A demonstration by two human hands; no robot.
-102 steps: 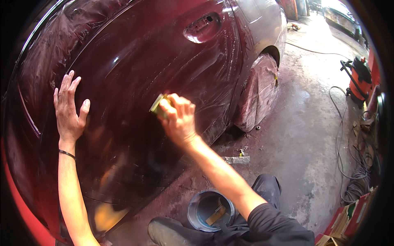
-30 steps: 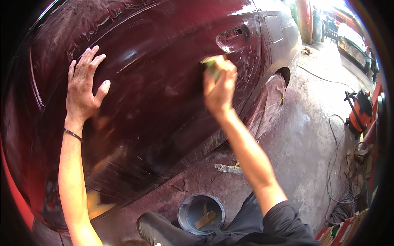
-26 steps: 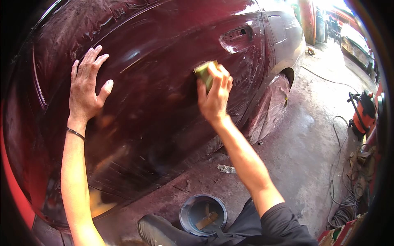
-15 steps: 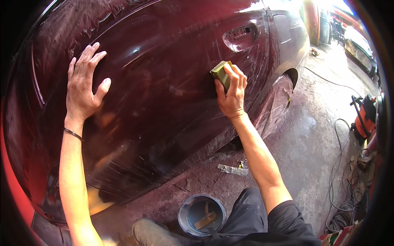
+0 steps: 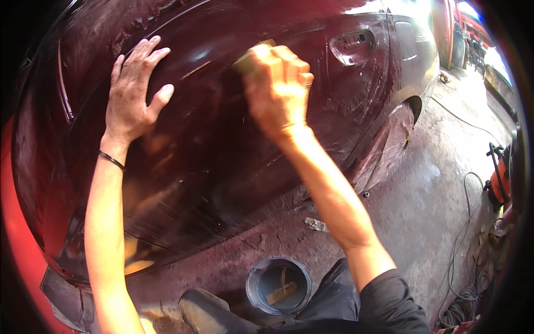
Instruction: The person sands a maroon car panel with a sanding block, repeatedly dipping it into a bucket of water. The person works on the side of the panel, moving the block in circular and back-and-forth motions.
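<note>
A dark red car door panel, wet and streaked, fills the middle of the head view. Flat against its left part lies my left hand, fingers spread and holding nothing. My right hand is closed around an olive-green sanding block pressed to the upper middle of the panel. Motion blurs both the hand and the block, and the fingers partly cover the block. To the right of this hand is a recess for a door handle, with the handle off.
By my legs stands a bucket of water, with a brownish flat piece in it. A masked wheel lies to the right. Farther right are an orange-and-black machine and coiled cables on the concrete floor.
My right hand has swept the sanding block leftward and up across the door, away from the handle recess. My left hand stays on the panel; the whole view has shifted slightly.
</note>
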